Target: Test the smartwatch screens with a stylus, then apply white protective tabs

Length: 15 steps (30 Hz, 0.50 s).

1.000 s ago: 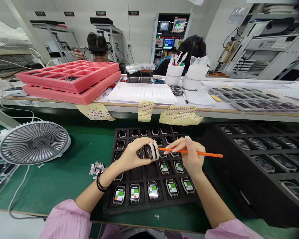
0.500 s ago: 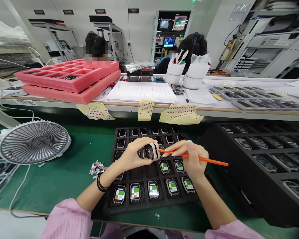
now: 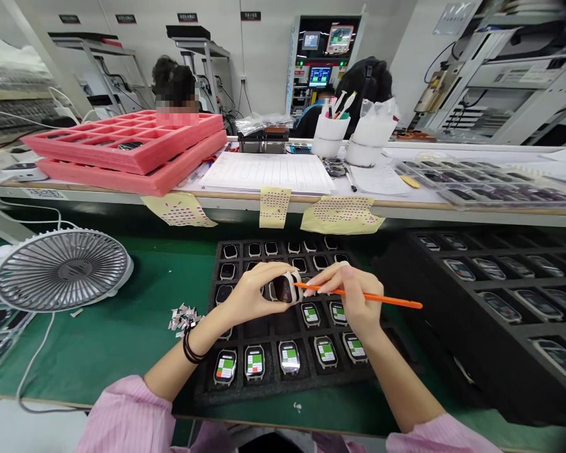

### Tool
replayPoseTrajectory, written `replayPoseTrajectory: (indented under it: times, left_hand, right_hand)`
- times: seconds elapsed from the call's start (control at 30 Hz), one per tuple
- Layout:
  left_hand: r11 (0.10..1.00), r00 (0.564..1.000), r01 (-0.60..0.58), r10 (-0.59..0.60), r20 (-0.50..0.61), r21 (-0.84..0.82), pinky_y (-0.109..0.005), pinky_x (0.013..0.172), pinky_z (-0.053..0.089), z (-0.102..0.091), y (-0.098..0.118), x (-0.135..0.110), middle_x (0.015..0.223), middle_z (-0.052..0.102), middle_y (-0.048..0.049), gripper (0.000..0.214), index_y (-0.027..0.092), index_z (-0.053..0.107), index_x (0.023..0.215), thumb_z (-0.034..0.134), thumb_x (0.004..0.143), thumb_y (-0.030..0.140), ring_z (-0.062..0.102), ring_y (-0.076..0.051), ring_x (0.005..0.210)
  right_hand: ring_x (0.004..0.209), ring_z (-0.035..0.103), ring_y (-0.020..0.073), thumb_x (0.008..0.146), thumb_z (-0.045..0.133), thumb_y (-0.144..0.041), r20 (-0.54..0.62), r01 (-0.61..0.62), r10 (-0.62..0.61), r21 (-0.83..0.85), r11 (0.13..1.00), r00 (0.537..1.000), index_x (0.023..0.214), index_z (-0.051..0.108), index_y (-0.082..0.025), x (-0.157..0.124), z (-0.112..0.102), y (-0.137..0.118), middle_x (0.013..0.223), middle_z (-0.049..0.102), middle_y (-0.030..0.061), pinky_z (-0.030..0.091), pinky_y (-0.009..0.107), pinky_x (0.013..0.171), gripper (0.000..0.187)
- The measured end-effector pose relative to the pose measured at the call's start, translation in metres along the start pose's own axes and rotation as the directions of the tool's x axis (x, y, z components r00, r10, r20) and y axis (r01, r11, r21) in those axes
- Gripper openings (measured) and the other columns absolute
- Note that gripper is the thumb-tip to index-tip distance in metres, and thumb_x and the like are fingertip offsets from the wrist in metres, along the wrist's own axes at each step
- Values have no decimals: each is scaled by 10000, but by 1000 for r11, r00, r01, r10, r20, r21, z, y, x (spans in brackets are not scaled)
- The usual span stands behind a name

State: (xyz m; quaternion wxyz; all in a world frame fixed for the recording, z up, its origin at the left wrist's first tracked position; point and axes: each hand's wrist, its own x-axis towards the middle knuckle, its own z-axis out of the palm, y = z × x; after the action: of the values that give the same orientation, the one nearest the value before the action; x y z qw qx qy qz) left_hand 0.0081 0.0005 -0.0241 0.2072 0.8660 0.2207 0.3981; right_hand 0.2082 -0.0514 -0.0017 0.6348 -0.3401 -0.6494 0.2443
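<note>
- While the person's left hand (image 3: 248, 292) holds it, the smartwatch (image 3: 283, 288) hangs just above the far half of the black foam tray (image 3: 273, 390), its dark face showing and a pale casing around its right end.
- Left grip: clenched, with thumb and fingers closed around the smartwatch.
- Right grip: the right hand (image 3: 353, 296) is grasping a slim orange stick (image 3: 372, 294), which points left, its tip at the smartwatch's right edge.
- Below the hands, the black foam tray holds rows of watches, the nearest with green-and-red screens (image 3: 255, 363); dark faces fill the far rows.
- Black wristbands (image 3: 188, 347) circle the left wrist, and pink striped sleeves (image 3: 122, 418) cover the forearms nearer the camera.
- Right of the tray stands a larger black compartment tray (image 3: 453, 327) of watches.
- Left of it, on the green surface (image 3: 122, 352), lie a heap of small white scraps (image 3: 183, 318) and a white desk fan (image 3: 61, 270).
- Pale yellow sticker sheets (image 3: 273, 206) hang from the edge of the far surface (image 3: 236, 198).
- On that far surface are stacked pink foam trays (image 3: 122, 151), a ruled paper form (image 3: 268, 173), white cups of tools (image 3: 330, 143) and a clear tray of watches (image 3: 485, 185).
- Beyond it sits a co-worker (image 3: 172, 85).
</note>
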Motion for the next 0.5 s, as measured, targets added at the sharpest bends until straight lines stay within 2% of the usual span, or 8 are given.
replayPoseTrajectory:
  times: [0.07,0.17,0.23,0.27,0.3,0.37,0.43,0.5]
  left_hand:
    - [999,1000,25,-25,19,20,-388,949,519,-2,2,1,1169,701,-101,485,177,605,1193,727,723,176,653,-245,1088]
    - [995,999,46,-48,21,85,-400,957,501,-5,3,4,1154,705,-96,458,178,609,1177,719,732,188,650,-249,1085]
    - [988,998,61,-61,-2,140,-410,967,485,-8,2,6,1168,696,-100,438,182,612,1167,712,741,193,639,-256,1100]
    - [984,997,72,-70,-17,164,-412,972,479,-9,1,6,1181,687,-103,430,184,612,1165,707,746,192,632,-258,1109]
    - [979,996,85,-80,-32,186,-412,972,475,-10,0,7,1192,678,-105,426,186,610,1166,703,750,192,625,-258,1115]
    - [966,993,118,-110,-44,232,-407,955,478,-12,0,7,1194,660,-107,424,189,608,1166,697,751,191,615,-257,1109]
    - [945,988,152,-154,-17,291,-404,918,487,-14,1,4,1164,649,-103,414,191,615,1145,698,740,191,614,-259,1077]
    - [919,974,187,-220,57,348,-405,880,490,-12,3,-2,1132,644,-92,398,195,626,1111,710,722,196,619,-263,1042]
  right_hand:
    - [669,707,191,1005,391,-333,11,-2,1,16,1000,1000,636,687,-210,3,-4,0,714,740,51,562,343,638,489]
    - [935,688,219,993,413,-380,-78,-8,12,53,999,997,930,714,-234,9,-10,1,974,722,58,550,404,854,340]
    - [962,674,206,973,468,-384,-89,-119,127,82,989,988,1119,634,-260,12,-11,6,1065,672,50,567,388,832,254]
    - [892,680,190,965,486,-393,-30,-221,224,90,971,974,1175,590,-266,12,-10,10,1055,655,47,585,351,738,267]
    - [799,678,172,962,484,-415,71,-337,332,76,938,940,1219,553,-265,12,-8,15,1019,643,45,579,308,623,306]
    - [641,641,143,967,433,-478,292,-529,511,-19,848,809,1279,507,-248,10,-2,26,919,625,35,500,241,450,395]
    - [587,611,133,965,393,-519,409,-600,584,-103,793,702,1295,504,-230,8,4,35,842,607,24,455,220,408,452]
    - [603,604,137,958,381,-545,414,-602,588,-112,790,695,1252,544,-210,8,6,40,801,598,21,477,232,449,475]
